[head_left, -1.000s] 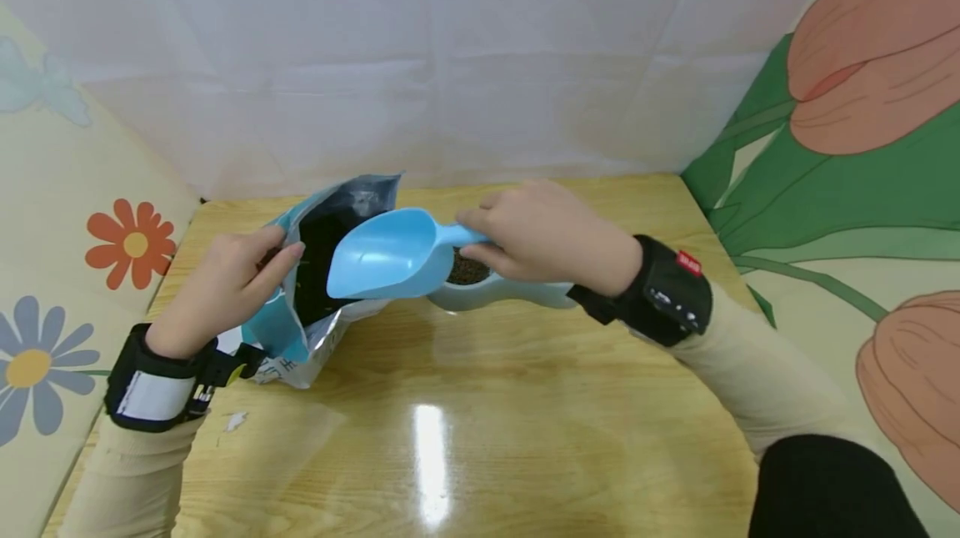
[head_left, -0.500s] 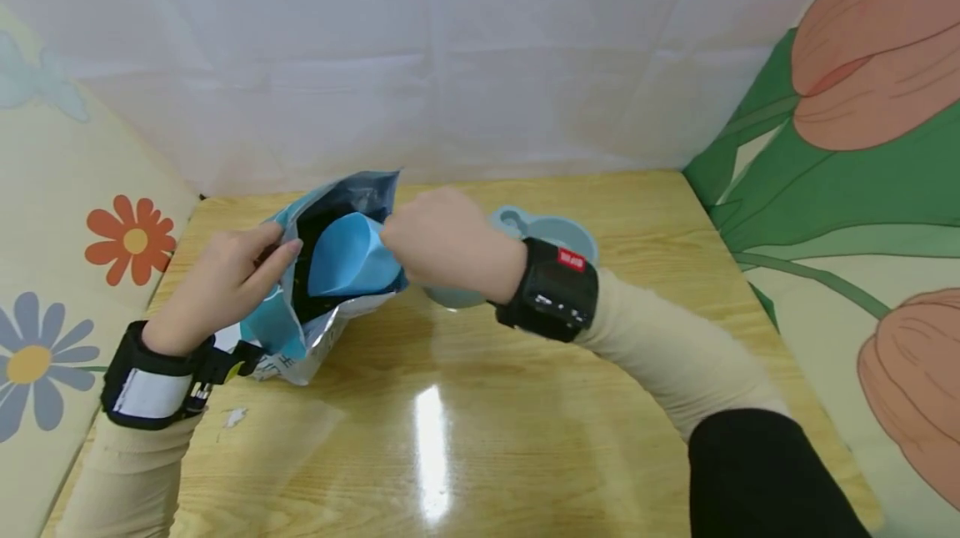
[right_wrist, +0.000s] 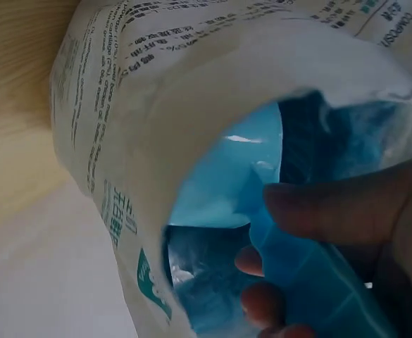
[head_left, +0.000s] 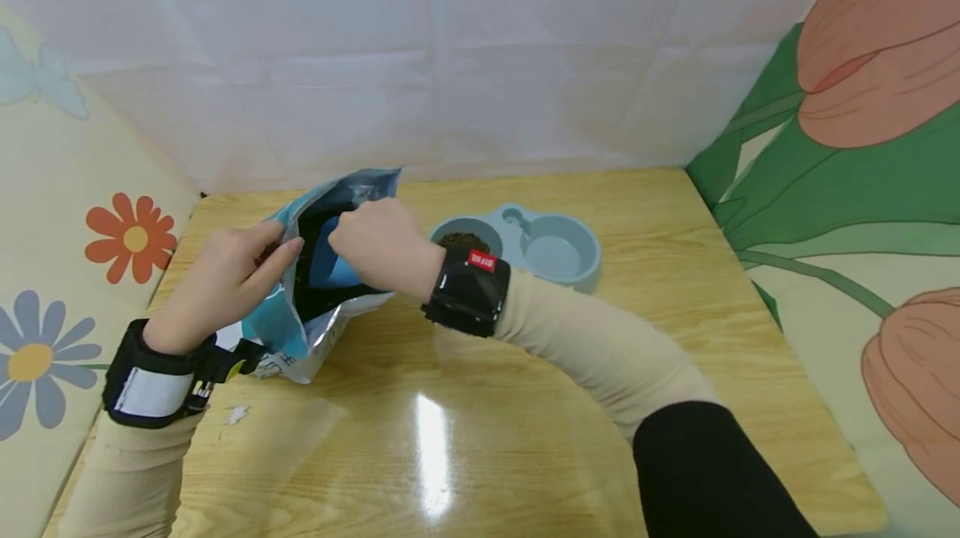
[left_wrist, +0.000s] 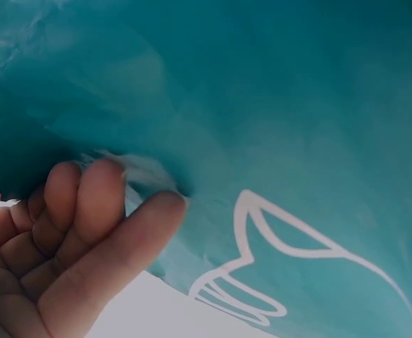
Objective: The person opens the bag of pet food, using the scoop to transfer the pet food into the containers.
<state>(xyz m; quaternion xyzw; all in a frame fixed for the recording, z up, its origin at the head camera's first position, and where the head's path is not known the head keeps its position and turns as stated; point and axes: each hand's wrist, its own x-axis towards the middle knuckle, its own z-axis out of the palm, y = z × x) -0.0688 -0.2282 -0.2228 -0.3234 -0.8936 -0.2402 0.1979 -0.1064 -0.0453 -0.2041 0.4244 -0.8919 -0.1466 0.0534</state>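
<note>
so far, the scooping looks partly done: at the frame's centre, brown granules [head_left: 462,241] lie in the left well of the double bowl [head_left: 517,244], while the right well shows none. at centre-left, the left hand [head_left: 236,279] pinches the rim of the bag [head_left: 277,325]; the right hand [head_left: 386,246] grips the scoop [head_left: 322,263] inside it. lifting out and emptying seem left; its load is hidden.

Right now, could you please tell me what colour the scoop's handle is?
The handle is blue; it shows best in the right wrist view.
</note>
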